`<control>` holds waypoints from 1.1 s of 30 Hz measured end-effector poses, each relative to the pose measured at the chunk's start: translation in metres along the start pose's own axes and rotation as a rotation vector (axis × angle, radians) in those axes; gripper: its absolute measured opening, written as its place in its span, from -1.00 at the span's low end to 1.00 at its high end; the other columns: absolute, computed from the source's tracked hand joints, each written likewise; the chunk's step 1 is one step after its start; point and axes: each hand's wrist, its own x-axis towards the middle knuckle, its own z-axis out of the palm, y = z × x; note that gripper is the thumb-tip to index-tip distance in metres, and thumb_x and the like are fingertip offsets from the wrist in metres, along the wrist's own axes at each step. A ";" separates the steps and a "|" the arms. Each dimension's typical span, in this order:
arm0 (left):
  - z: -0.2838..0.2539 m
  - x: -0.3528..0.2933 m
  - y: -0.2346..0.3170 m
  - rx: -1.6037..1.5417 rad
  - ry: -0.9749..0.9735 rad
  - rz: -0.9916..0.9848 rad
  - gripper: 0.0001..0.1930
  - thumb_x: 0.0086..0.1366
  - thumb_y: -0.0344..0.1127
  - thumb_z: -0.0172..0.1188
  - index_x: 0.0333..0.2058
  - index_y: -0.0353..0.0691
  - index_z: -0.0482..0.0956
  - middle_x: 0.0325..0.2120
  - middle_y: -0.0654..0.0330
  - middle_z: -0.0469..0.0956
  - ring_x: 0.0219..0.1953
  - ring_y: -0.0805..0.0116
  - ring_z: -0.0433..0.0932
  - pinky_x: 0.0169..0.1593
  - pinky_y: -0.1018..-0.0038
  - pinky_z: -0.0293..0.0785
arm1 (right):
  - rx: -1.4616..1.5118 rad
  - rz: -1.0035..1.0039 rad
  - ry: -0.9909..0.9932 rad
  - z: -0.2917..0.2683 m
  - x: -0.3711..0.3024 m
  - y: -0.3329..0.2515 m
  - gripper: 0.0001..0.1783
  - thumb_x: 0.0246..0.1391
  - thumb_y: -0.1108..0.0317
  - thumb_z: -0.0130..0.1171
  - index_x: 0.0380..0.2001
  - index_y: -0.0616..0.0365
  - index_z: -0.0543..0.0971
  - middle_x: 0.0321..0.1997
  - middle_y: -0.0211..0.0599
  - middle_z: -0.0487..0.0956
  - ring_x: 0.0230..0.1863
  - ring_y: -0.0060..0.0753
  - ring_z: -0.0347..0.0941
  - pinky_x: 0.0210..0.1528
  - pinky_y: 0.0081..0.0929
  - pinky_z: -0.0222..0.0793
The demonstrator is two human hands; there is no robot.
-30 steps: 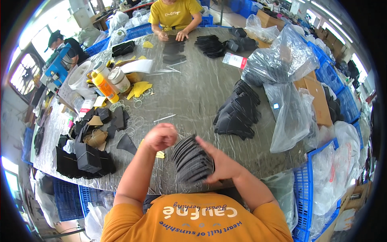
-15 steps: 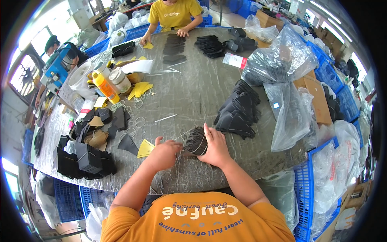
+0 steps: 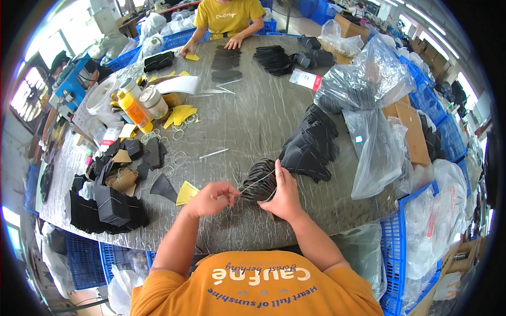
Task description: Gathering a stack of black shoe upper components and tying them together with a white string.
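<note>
A thick bundle of dark cut pieces (image 3: 258,180) stands on the table near its front edge. My right hand (image 3: 286,194) is wrapped round the bundle's right side, thumb up. Across the bundle runs a thin pale rubber band (image 3: 268,177). My left hand (image 3: 215,198) is closed in a pinch at the bundle's left side, where the band appears to reach the fingertips; the exact grip is too small to make out fully. Just left of that hand lie a yellow card piece (image 3: 186,193) and a single dark cut piece (image 3: 165,188).
Stacked black pieces (image 3: 113,205) and scraps fill the left front. Behind them stand an orange-yellow bottle (image 3: 135,111), jars (image 3: 153,101) and loose rubber bands (image 3: 179,158). More black pieces (image 3: 311,145) and plastic bags (image 3: 369,158) lie right. Across the table, a person's hands (image 3: 234,41) touch pieces.
My left hand's fingers have drawn together into a pinch, and the band now slants across the bundle. The bundle has turned slightly in my right hand.
</note>
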 end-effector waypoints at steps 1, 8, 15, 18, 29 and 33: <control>0.014 -0.002 0.002 -0.005 0.075 0.152 -0.70 0.06 -0.58 0.03 -0.18 -0.38 0.54 -0.42 0.25 0.53 -0.32 0.51 0.47 -0.21 0.57 0.38 | -0.017 0.070 -0.014 0.005 0.001 0.002 0.41 -0.54 0.24 0.55 0.39 0.17 -0.11 0.15 -0.03 0.31 0.18 0.07 0.26 0.22 -0.07 0.12; 0.048 -0.017 0.013 0.646 0.308 0.549 -0.68 -0.05 -0.44 0.28 -0.23 -0.25 0.58 -0.37 0.19 0.56 -0.25 0.21 0.52 0.08 0.22 0.20 | -0.002 0.236 -0.054 0.020 0.024 -0.007 0.36 -0.47 0.17 0.51 0.39 0.22 -0.09 0.09 0.04 0.34 0.12 0.12 0.31 0.14 -0.04 0.20; 0.054 0.016 -0.012 0.286 0.333 0.196 -0.68 0.06 -0.58 0.19 -0.15 -0.29 0.52 -0.20 0.10 0.58 -0.08 0.29 0.52 0.07 0.45 0.33 | 0.780 0.331 0.000 -0.005 0.021 -0.007 0.33 -0.39 0.30 0.49 0.39 0.30 -0.14 0.30 0.06 0.22 0.33 -0.04 0.17 0.34 -0.26 0.06; 0.042 0.033 -0.003 0.040 0.430 0.642 -0.63 -0.02 -0.67 0.18 -0.17 -0.28 0.49 -0.04 0.06 0.47 0.06 0.25 0.40 0.11 0.39 0.31 | 1.356 0.328 0.017 -0.045 0.011 -0.026 0.26 -0.36 0.41 0.43 0.39 0.28 -0.12 0.38 -0.04 0.14 0.38 -0.12 0.12 0.37 -0.29 0.03; 0.255 0.168 0.096 0.603 -0.122 1.016 -0.81 0.09 -0.31 0.30 -0.40 -0.28 0.52 -0.42 0.05 0.49 -0.25 -0.02 0.47 -0.13 0.19 0.43 | 1.379 0.124 1.012 -0.173 -0.212 0.047 -0.14 -0.07 0.11 0.29 0.29 0.13 0.23 0.32 -0.13 0.29 0.31 -0.03 0.23 0.33 0.13 0.11; 0.304 0.252 0.073 1.000 0.239 0.817 -0.69 0.09 -0.16 0.31 -0.33 -0.29 0.59 -0.38 0.10 0.53 -0.15 0.00 0.51 -0.10 0.23 0.45 | 1.290 0.054 1.198 -0.187 -0.225 0.095 -0.21 0.10 -0.18 0.09 0.29 0.03 0.26 0.34 -0.20 0.28 0.29 0.02 0.25 0.28 0.35 0.08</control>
